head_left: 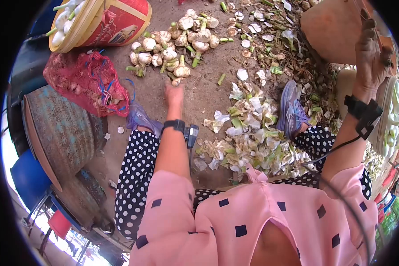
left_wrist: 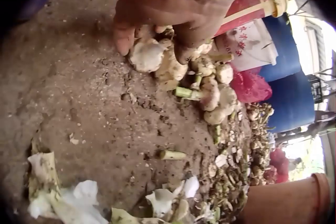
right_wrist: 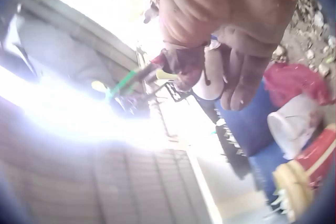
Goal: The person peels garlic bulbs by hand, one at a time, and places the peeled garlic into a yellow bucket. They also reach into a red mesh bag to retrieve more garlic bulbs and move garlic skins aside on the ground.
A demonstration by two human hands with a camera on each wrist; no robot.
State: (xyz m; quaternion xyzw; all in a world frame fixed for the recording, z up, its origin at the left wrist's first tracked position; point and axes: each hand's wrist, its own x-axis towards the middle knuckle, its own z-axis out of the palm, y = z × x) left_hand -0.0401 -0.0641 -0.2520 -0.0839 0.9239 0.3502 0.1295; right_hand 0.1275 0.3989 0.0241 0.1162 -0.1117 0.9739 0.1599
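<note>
My left hand (head_left: 174, 95) reaches down to the near edge of a heap of garlic bulbs (head_left: 162, 54), soil-stained and with short cut stems. In the left wrist view its thumb and fingers curl down round a garlic bulb (left_wrist: 146, 56) on the dirt, other bulbs pressing close beside it. Raised at the far right, my right hand (head_left: 370, 62) has its fingers apart and loosely bent, with no held thing showing in the head view. It overlaps an orange-brown tub (head_left: 328, 33) and is nearest to a container of cleaner white garlic (head_left: 393, 117).
Papery garlic skins (head_left: 252, 133) and cut stems litter the ground between the shoes. At the left are a red net bag (head_left: 86, 82), a rusty drum (head_left: 60, 128) and a yellow-rimmed red bucket (head_left: 115, 22) holding white bulbs. A blue shoe (head_left: 289, 106) stands beside the skins.
</note>
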